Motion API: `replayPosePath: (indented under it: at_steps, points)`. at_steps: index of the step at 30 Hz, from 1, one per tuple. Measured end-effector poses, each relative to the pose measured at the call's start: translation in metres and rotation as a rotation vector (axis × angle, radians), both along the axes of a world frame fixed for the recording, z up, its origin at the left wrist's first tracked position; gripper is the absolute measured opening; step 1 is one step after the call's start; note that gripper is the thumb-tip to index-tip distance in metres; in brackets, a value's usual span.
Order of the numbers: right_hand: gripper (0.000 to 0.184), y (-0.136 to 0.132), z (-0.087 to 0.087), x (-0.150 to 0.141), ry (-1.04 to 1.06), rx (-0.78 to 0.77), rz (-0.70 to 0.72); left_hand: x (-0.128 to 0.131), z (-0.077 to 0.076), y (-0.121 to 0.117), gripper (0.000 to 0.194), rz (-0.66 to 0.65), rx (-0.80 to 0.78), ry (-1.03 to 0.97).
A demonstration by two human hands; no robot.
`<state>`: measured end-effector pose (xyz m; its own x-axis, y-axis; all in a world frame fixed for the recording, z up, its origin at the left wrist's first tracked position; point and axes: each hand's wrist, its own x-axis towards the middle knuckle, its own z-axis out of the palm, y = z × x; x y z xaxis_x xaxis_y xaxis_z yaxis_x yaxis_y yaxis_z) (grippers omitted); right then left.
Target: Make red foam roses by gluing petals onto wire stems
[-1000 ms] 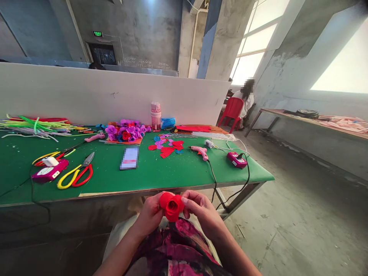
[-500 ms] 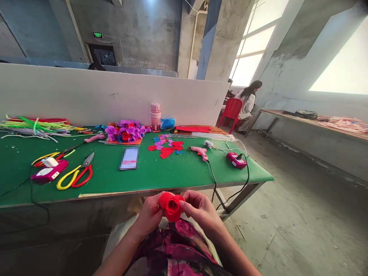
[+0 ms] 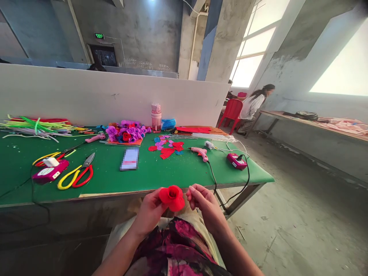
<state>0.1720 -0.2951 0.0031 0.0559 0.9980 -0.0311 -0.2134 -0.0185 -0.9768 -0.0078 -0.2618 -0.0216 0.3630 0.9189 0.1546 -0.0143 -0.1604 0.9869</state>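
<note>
The left forearm point(image 3: 122, 247) rises from seven o'clock, its left hand point(image 3: 151, 211) pinching toward two o'clock. The right forearm point(image 3: 237, 245) enters from five; the right hand point(image 3: 203, 200), apart from the left, curls its fingers toward ten, fingertips gathered.

Place: craft workshop
Walls point(image 3: 143, 38): bare concrete
Ahead of right hand point(image 3: 203, 200): glue gun point(image 3: 201, 153), green tabletop point(image 3: 178, 175)
Ahead-left of left hand point(image 3: 151, 210): scissors point(image 3: 84, 167)

Green table point(image 3: 100, 183): pipe cleaners point(image 3: 37, 126) far left; flower pile point(image 3: 126, 131), bottle point(image 3: 156, 117), blue bundle point(image 3: 168, 124) along back; scissors point(image 3: 79, 174), phone point(image 3: 129, 159), petals point(image 3: 167, 152) mid; glue gun point(image 3: 199, 152) and purple power box point(image 3: 237, 161) right; second table point(image 3: 287, 114) bears pink cloth point(image 3: 345, 124)
</note>
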Motion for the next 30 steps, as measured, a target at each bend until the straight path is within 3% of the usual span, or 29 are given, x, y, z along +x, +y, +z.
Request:
replayPosePath:
  at_steps: [9, 13, 20, 24, 30]
  points:
    - [0.034, 0.000, -0.016, -0.018, 0.031, -0.006, 0.035, 0.010, 0.003, 0.003, 0.029, 0.117, -0.142, -0.124]
    - [0.029, -0.001, -0.020, -0.024, 0.159, -0.010, 0.098, 0.012, 0.003, 0.002, 0.021, 0.211, -0.078, -0.047]
    - [0.034, -0.006, -0.017, -0.029, 0.429, -0.102, 0.189, 0.014, -0.003, 0.000, 0.011, 0.317, 0.065, 0.047]
    - [0.044, -0.007, -0.014, -0.031, 0.474, -0.132, 0.196, 0.015, -0.006, -0.002, 0.014, 0.320, 0.063, 0.038]
    - [0.038, -0.006, -0.020, -0.031, 0.496, -0.115, 0.161, 0.014, -0.014, -0.001, 0.018, 0.293, 0.084, 0.037]
